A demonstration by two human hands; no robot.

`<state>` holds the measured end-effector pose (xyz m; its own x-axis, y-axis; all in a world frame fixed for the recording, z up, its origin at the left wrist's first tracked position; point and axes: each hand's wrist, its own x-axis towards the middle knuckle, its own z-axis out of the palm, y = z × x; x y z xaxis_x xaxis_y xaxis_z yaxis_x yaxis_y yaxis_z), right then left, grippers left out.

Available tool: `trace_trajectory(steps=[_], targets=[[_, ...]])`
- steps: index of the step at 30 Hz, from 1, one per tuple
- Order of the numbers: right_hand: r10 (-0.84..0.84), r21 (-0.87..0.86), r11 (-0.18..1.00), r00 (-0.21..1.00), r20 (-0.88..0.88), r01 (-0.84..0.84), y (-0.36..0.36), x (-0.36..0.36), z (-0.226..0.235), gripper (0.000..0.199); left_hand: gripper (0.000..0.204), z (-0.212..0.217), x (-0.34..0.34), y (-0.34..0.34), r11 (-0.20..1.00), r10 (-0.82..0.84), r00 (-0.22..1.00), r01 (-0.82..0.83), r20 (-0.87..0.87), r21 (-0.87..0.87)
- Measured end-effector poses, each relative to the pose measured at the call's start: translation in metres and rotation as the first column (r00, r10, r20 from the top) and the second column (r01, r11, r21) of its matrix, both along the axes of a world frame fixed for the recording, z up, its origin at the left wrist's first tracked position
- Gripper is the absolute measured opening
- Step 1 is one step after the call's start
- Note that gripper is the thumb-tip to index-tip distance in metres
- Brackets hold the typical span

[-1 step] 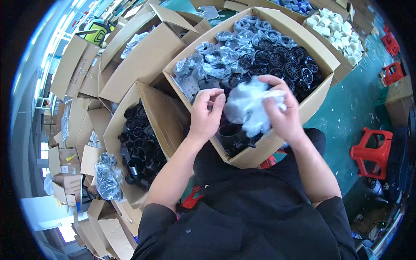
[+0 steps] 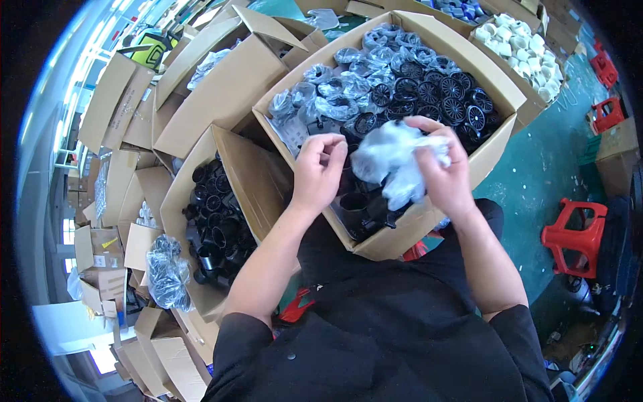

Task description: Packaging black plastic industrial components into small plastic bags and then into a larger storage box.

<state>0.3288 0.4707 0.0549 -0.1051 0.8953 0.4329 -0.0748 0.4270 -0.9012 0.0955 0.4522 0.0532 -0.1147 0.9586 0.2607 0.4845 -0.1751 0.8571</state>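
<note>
Crumpled clear plastic bag point(image 2: 392, 157) hangs from my right hand point(image 2: 443, 164), pinched between thumb and fingers; motion blurs it, and I cannot tell whether anything is inside. My left hand point(image 2: 320, 171) is closed, fingers curled and the thumb close to the index fingertip. Whatever it may pinch is too small or hidden. Both hands are over the near part of a large cardboard box point(image 2: 492, 157). Inside it lie black spoked round parts point(image 2: 452, 107), several bagged black rings point(image 2: 335, 107), and black tube-like parts point(image 2: 355, 201) below the bag.
To the left, an open cardboard box point(image 2: 234, 157) holds black pipe-like fittings point(image 2: 214, 234). A bagged bundle of dark parts point(image 2: 167, 271) rests at its outer side. White fittings point(image 2: 519, 53) fill a box at the far right. A red plastic stool point(image 2: 575, 238) stands on the green floor.
My right hand and the plastic bag have shifted slightly to the right. My left hand has stayed nearly in place.
</note>
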Motion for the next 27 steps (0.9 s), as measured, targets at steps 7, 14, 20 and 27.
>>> trace_trajectory(steps=[7,14,20,27], targets=[[-0.283,-0.359,0.898,0.959,-0.029,0.254,0.012,0.013,-0.030,0.009,0.015,-0.023,-0.023,0.063,0.998,0.059,0.943,-0.045,-0.328,0.049],[-0.137,-0.137,0.979,0.985,0.103,0.150,0.016,0.024,-0.048,0.017,0.023,-0.047,-0.028,0.099,0.985,0.098,0.601,0.053,-0.793,0.162],[-0.128,-0.180,0.973,0.985,0.114,0.147,0.015,0.023,-0.046,0.022,0.023,-0.044,-0.042,0.097,0.989,0.101,0.822,-0.020,-0.561,0.149],[-0.127,-0.152,0.976,0.977,0.173,0.154,0.013,0.022,-0.044,0.022,0.022,0.006,-0.007,0.038,0.972,0.157,0.849,-0.042,0.504,-0.232]])
